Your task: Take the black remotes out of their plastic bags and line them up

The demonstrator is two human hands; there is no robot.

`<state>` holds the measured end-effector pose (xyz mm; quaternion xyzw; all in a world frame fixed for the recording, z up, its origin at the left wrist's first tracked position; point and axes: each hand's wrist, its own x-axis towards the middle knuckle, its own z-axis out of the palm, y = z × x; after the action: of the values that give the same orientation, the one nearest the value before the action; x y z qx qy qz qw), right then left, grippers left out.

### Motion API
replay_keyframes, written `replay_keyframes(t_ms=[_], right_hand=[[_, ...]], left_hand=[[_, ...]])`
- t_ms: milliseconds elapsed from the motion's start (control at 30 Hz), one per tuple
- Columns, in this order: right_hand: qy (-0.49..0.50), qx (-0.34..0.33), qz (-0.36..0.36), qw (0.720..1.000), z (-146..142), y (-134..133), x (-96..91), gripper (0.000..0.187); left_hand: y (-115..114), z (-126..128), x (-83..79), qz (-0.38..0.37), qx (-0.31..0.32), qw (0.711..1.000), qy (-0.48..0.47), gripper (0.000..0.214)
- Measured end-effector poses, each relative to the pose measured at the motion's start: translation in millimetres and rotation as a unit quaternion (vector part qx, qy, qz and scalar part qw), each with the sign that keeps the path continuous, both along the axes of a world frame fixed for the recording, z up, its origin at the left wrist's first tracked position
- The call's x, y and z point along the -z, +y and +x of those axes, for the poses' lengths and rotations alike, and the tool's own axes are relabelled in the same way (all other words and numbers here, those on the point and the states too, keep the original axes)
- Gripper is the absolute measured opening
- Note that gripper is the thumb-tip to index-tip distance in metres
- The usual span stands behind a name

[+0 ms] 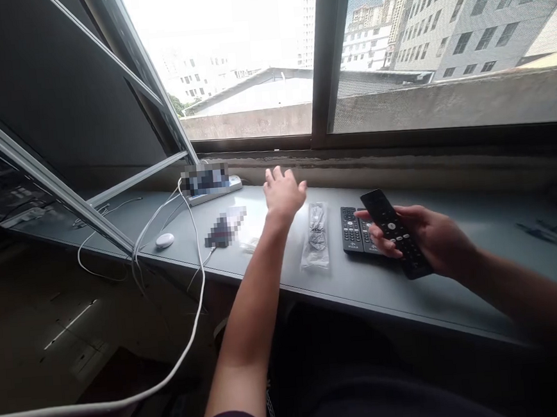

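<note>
My right hand is closed around a black remote control, held tilted with its buttons facing up. Beneath and to the left of it, two more black remotes lie side by side on the grey desk, one partly covered by my fingers. My left hand reaches over the desk toward the window side, fingers spread, with nothing in it. A clear plastic bag with a dark coiled cable inside lies between my two hands.
A white power strip with blurred-out items stands at the back left. A pixelated object and a white oval device lie nearer. A white cable loops off the front edge. A metal frame leans over the left side.
</note>
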<state>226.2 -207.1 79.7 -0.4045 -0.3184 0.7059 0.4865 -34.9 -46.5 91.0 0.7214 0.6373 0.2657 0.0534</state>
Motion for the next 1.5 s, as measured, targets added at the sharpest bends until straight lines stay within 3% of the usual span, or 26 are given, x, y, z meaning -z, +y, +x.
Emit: replay_keyframes(t_ms=[67, 100, 233, 300, 400, 633, 833, 967, 1100, 1233, 1367, 1500], right_hand=[[0.029, 0.005, -0.019, 0.999, -1, 3, -2.0, 0.048], [0.043, 0.009, -0.027, 0.999, -2, 5, -3.0, 0.047], [0.072, 0.019, -0.026, 0.997, -7, 12, -4.1, 0.043], [0.079, 0.019, -0.018, 0.997, -10, 13, -2.7, 0.041], [0.093, 0.002, -0.023, 0.995, -14, 14, 0.3, 0.038], [0.207, -0.005, -0.105, 0.973, -21, 22, 2.5, 0.037], [0.207, 0.009, -0.108, 0.972, -28, 25, 8.0, 0.037], [0.239, -0.009, -0.087, 0.967, -22, 19, 11.3, 0.042], [0.271, 0.015, -0.085, 0.959, -17, 13, 11.2, 0.046], [0.215, 0.056, -0.075, 0.972, -15, 15, 12.0, 0.039], [0.136, 0.074, -0.066, 0.986, -13, 19, 14.4, 0.032], [0.162, 0.044, -0.017, 0.986, -12, 18, 14.7, 0.033]], left_hand=[[1, 22, -4.7, 0.009, 0.1, 0.99, -0.102, 0.057], [2, 33, -6.6, -0.009, 0.167, 0.971, -0.17, 0.059], [4, 75, -5.5, -0.167, 0.41, 0.821, -0.36, 0.065], [4, 89, -0.3, -0.189, 0.47, 0.763, -0.401, 0.057], [6, 95, 8.9, -0.179, 0.461, 0.734, -0.466, 0.057], [13, 66, 35.5, -0.244, 0.421, 0.752, -0.445, 0.067], [18, 62, 47.6, -0.206, 0.402, 0.761, -0.465, 0.053], [21, 64, 48.0, -0.167, 0.337, 0.789, -0.486, 0.043], [27, 63, 54.8, -0.104, 0.265, 0.83, -0.479, 0.04], [31, 59, 60.0, -0.04, 0.222, 0.869, -0.442, 0.039], [31, 53, 62.1, -0.003, 0.2, 0.913, -0.357, 0.038], [26, 50, 64.2, 0.014, 0.193, 0.951, -0.242, 0.037]])
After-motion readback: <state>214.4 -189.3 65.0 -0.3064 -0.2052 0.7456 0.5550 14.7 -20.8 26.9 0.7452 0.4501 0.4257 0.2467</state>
